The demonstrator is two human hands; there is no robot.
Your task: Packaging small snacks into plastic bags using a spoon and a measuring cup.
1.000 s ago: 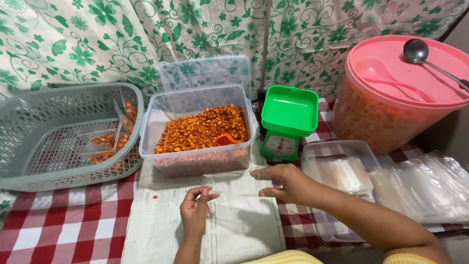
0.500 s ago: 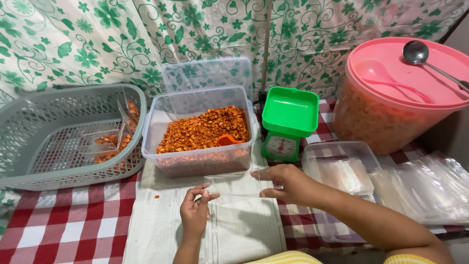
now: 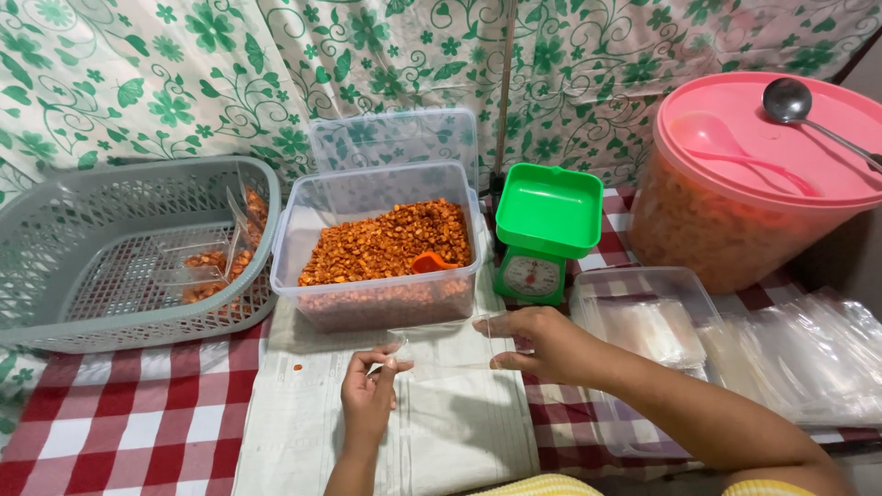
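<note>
Head view: left hand (image 3: 369, 397) and right hand (image 3: 542, 342) pinch a clear plastic bag (image 3: 447, 346) over paper at the tabletop's near edge. Behind stand a clear tub (image 3: 381, 243), green scale (image 3: 544, 231), grey basket (image 3: 119, 253), pink bucket (image 3: 753, 184).

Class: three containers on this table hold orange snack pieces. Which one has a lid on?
The big round tub at the right: its pink lid is on. The clear box and grey basket are open.
</note>
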